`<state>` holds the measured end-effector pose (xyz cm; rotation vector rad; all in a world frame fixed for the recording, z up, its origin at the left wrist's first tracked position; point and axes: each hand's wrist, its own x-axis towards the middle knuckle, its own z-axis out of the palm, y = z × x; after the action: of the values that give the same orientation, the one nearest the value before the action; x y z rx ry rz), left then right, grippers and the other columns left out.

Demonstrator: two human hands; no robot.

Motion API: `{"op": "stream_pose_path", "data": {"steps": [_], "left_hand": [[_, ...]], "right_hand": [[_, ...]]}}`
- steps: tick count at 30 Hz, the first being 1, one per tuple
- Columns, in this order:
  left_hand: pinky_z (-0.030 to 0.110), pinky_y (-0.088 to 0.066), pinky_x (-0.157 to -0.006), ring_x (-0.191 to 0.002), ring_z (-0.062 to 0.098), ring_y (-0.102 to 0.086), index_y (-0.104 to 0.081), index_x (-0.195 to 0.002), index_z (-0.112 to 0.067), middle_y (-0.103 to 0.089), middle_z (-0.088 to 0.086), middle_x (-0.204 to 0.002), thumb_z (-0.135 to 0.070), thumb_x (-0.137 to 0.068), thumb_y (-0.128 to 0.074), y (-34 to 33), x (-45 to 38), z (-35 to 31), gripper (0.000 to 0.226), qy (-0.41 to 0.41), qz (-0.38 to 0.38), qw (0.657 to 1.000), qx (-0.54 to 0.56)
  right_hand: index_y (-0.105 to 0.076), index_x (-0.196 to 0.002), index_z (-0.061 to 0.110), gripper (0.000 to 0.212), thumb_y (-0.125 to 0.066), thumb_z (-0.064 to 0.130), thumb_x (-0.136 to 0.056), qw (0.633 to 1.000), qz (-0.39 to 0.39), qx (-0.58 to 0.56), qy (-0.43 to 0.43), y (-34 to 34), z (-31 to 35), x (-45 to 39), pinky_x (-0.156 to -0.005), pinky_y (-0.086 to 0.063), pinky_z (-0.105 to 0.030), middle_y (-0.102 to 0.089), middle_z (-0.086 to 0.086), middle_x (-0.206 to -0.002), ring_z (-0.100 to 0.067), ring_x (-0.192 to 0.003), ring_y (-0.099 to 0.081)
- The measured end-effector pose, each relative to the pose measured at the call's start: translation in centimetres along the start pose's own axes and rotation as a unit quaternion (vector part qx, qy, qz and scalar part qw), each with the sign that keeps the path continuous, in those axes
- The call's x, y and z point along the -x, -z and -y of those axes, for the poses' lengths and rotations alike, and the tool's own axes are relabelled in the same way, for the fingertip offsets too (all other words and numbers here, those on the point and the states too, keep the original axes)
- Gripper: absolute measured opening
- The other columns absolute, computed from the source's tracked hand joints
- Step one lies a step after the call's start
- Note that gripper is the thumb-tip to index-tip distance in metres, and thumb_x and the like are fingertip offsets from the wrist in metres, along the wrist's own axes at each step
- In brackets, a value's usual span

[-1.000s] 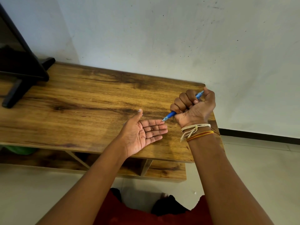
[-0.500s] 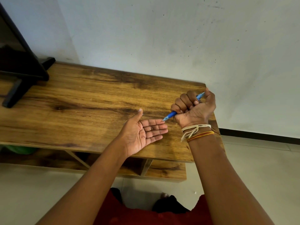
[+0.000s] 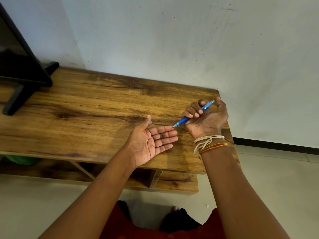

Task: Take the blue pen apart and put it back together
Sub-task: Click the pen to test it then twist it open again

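My right hand [image 3: 206,118] is clamped in a fist around the blue pen [image 3: 183,120], over the right end of the wooden surface [image 3: 96,107]. The pen slants with its tip down and left, and its far end pokes out by my thumb. My left hand [image 3: 151,142] lies flat and spread, palm up, holding nothing; the pen tip is at or just off its fingertips [image 3: 172,133], I cannot tell which. The pen looks whole, so I judge the taking apart has not begun. To do it well, I should loosen the fist, pinch the front section with my left fingers, twist steadily, and keep my palm underneath to catch loose parts.
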<state>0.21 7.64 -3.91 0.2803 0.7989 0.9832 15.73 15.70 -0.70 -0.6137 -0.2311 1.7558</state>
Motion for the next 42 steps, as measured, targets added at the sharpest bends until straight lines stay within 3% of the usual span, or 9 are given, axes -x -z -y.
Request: {"op": "stream_pose_path", "data": {"steps": [8, 12, 18, 22, 25, 29, 33, 37, 42], "left_hand": [[0.036, -0.055, -0.082, -0.104, 0.032, -0.068, -0.073, -0.103, -0.001, -0.070, 0.020, -0.113, -0.059, -0.091, -0.036, 0.2, 0.0, -0.1, 0.070, -0.007, 0.004, 1.000, 0.018], [0.035, -0.056, -0.081, -0.103, 0.032, -0.069, -0.070, -0.106, 0.000, -0.071, 0.020, -0.110, -0.052, -0.094, -0.037, 0.1, 0.0, -0.1, 0.063, -0.016, -0.007, 1.000, -0.011], [0.032, -0.057, -0.078, -0.091, 0.027, -0.072, -0.069, -0.102, -0.004, -0.075, 0.014, -0.094, -0.036, -0.098, -0.043, -0.3, 0.0, 0.1, 0.042, -0.083, -0.068, 0.992, -0.065], [0.026, -0.054, -0.058, -0.067, 0.019, -0.070, -0.072, -0.089, -0.009, -0.074, 0.010, -0.080, -0.015, -0.095, -0.053, -0.8, 0.0, 0.0, 0.020, -0.200, -0.173, 0.938, -0.225], [0.022, -0.047, -0.047, -0.058, 0.011, -0.064, -0.072, -0.084, -0.014, -0.073, 0.003, -0.075, -0.011, -0.092, -0.058, -0.7, -0.1, 0.1, 0.016, -0.276, -0.214, 0.877, -0.330], [0.017, -0.051, -0.059, -0.067, 0.001, -0.066, -0.072, -0.082, -0.025, -0.073, -0.007, -0.079, -0.011, -0.088, -0.062, -0.1, 0.0, -0.1, 0.018, -0.353, -0.246, 0.800, -0.418], [0.010, -0.049, -0.058, -0.070, 0.001, -0.063, -0.073, -0.090, -0.023, -0.069, -0.013, -0.081, -0.011, -0.087, -0.063, 0.9, 0.4, -0.9, 0.016, -0.393, -0.303, 0.735, -0.461], [0.022, -0.053, -0.068, -0.081, 0.009, -0.064, -0.072, -0.095, -0.019, -0.070, -0.002, -0.093, -0.012, -0.086, -0.064, 2.5, 0.5, -1.8, 0.014, -0.385, -0.378, 0.692, -0.479], [0.027, -0.050, -0.070, -0.088, 0.011, -0.062, -0.071, -0.100, -0.021, -0.067, -0.002, -0.100, -0.033, -0.079, -0.073, 3.7, 0.2, -1.8, 0.025, -0.285, -0.375, 0.705, -0.531]], "right_hand": [[-0.056, -0.073, 0.011, 0.028, -0.049, 0.022, -0.098, 0.994, -0.107, -0.001, 0.032, -0.3, -0.5, -0.8, -0.071, -0.051, -0.035, -0.048, -0.002, -0.070, -0.014, -0.063, -0.046], [-0.066, -0.079, 0.016, 0.019, -0.061, 0.028, -0.093, 0.986, -0.122, 0.098, 0.057, -0.1, -0.5, -0.6, -0.052, -0.045, -0.019, -0.038, 0.006, -0.060, -0.007, -0.053, -0.039], [-0.068, -0.091, 0.009, 0.012, -0.059, 0.016, -0.092, 0.966, -0.091, 0.226, 0.083, 0.2, -0.4, -0.4, -0.059, -0.046, -0.024, -0.059, -0.003, -0.070, -0.011, -0.059, -0.053], [-0.069, -0.101, 0.003, 0.014, -0.063, 0.007, -0.089, 0.880, -0.099, 0.442, 0.138, 0.7, -0.7, -0.6, -0.061, -0.051, -0.020, -0.072, -0.010, -0.086, -0.009, -0.067, -0.064], [-0.072, -0.101, 0.009, 0.015, -0.068, 0.014, -0.087, 0.769, -0.123, 0.601, 0.179, 1.4, -1.2, -0.8, -0.072, -0.055, -0.023, -0.076, -0.008, -0.095, -0.009, -0.078, -0.068], [-0.073, -0.093, 0.020, 0.011, -0.071, 0.026, -0.085, 0.639, -0.120, 0.725, 0.229, 1.8, -2.2, -0.3, -0.082, -0.057, -0.041, -0.076, 0.002, -0.089, -0.016, -0.080, -0.070], [-0.074, -0.098, 0.023, 0.019, -0.073, 0.032, -0.082, 0.550, -0.124, 0.791, 0.238, 2.0, -2.8, -0.2, -0.088, -0.053, -0.044, -0.075, 0.002, -0.093, -0.020, -0.094, -0.066], [-0.073, -0.099, 0.023, 0.022, -0.073, 0.035, -0.081, 0.519, -0.134, 0.812, 0.231, 2.2, -3.0, -0.2, -0.087, -0.050, -0.041, -0.074, 0.002, -0.091, -0.023, -0.099, -0.061], [-0.070, -0.101, 0.020, 0.034, -0.074, 0.045, -0.078, 0.550, -0.135, 0.804, 0.181, 2.0, -2.4, -0.1, -0.085, -0.052, -0.042, -0.073, 0.000, -0.093, -0.022, -0.094, -0.065]]}}
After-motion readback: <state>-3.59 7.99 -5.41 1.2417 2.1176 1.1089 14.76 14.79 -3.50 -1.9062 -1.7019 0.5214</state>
